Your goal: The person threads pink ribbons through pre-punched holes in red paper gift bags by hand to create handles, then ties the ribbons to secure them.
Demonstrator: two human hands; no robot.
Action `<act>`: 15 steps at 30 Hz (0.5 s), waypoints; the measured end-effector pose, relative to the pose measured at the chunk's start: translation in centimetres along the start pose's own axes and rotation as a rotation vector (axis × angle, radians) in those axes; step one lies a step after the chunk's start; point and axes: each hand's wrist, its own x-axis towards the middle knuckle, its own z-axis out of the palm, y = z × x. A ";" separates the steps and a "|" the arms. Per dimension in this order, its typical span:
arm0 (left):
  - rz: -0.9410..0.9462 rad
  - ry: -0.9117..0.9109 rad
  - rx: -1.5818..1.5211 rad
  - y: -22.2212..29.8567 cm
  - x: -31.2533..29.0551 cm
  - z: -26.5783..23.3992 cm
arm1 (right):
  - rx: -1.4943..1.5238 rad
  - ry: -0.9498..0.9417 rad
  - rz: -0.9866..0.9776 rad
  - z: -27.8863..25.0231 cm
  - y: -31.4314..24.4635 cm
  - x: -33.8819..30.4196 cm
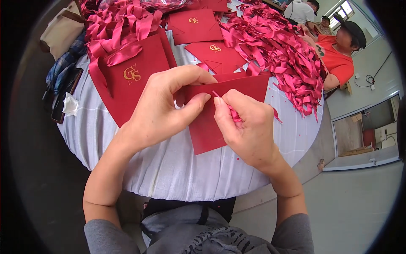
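Note:
A dark red paper gift bag (pixel 207 131) is held up over the table in front of me. My left hand (pixel 165 101) grips its upper left edge, thumb on the near side and fingers curled over behind the panel. A pink-red satin ribbon (pixel 234 114) is pinched in my right hand (pixel 249 122), its rolled tip poking out above the thumb against the bag's upper part. Whether the tip passes through a hole I cannot tell. Left of my hands lies another red bag (pixel 131 72) with a gold emblem and a ribbon handle.
A white-clothed round table (pixel 156 173) carries a large heap of pink-red ribbons (pixel 279 55) at the right. More red bags (pixel 194 26) lie at the back. A beige bag (pixel 63 29) and a crumpled tissue (pixel 70 104) sit at the left edge. A person in an orange shirt (pixel 338 59) sits at the far right.

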 end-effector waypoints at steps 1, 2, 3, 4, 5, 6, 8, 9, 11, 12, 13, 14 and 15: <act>0.056 0.021 0.047 0.1 -0.1 0.1 | -0.003 0.002 -0.002 -0.2 -0.3 0.1; 0.112 0.043 0.094 0.2 -0.1 0.3 | 0.033 -0.003 0.028 -0.3 -0.5 0.1; 0.151 0.070 0.100 0.3 -0.1 0.6 | 0.070 -0.008 0.058 -0.3 -0.7 0.2; 0.154 0.070 0.099 0.1 -0.1 0.7 | 0.068 -0.007 0.057 -0.3 -0.7 0.2; 0.188 0.098 0.102 -0.1 -0.1 0.9 | 0.089 -0.004 0.078 -0.2 -0.8 0.2; 0.221 0.125 0.106 -0.1 -0.1 1.0 | 0.111 -0.001 0.099 -0.2 -0.8 0.2; 0.224 0.127 0.098 0.0 -0.2 1.2 | 0.117 -0.030 0.143 -0.6 -1.1 0.3; 0.226 0.128 0.092 0.0 -0.2 1.2 | 0.123 -0.057 0.188 -0.7 -1.2 0.3; 0.262 0.139 0.144 -0.1 -0.2 1.3 | 0.105 -0.044 0.165 -0.6 -1.0 0.4; 0.300 0.149 0.201 0.0 -0.2 1.3 | 0.088 -0.029 0.140 -0.6 -1.0 0.4; 0.301 0.135 0.207 0.4 -0.2 1.4 | 0.024 0.001 0.084 -0.4 -1.0 0.3; 0.302 0.120 0.214 0.7 -0.2 1.5 | -0.040 0.031 0.028 -0.1 -1.0 0.2; 0.303 0.126 0.190 0.6 -0.2 1.6 | -0.029 0.025 0.018 -0.3 -0.9 0.2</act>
